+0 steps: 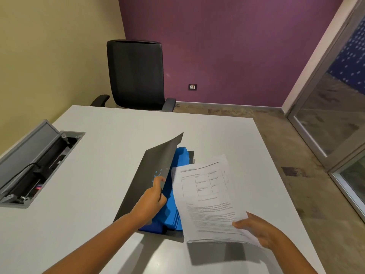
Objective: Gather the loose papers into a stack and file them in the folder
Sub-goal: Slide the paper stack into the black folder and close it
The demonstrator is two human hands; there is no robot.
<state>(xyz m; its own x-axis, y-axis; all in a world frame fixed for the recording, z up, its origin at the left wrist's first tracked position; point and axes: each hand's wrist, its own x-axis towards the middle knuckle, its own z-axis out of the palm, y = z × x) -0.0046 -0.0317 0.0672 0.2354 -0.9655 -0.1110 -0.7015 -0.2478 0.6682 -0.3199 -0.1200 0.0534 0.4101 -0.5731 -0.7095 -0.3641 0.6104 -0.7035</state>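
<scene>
A dark grey folder (pixel 147 175) lies on the white table (pixel 98 155), its front cover lifted and tilted up to the left. Blue divider pockets (pixel 171 210) show inside it. My left hand (pixel 153 196) grips the cover's right edge, thumb on the outside. My right hand (pixel 256 228) holds a stack of printed white papers (pixel 207 198) by its near right corner. The stack hovers just right of the open folder and overlaps the blue pockets' edge.
An open cable box (pixel 39 167) with a raised grey lid and a black cord is set into the table at the left. A black office chair (pixel 136 74) stands behind the far edge. A glass partition (pixel 335 115) runs along the right.
</scene>
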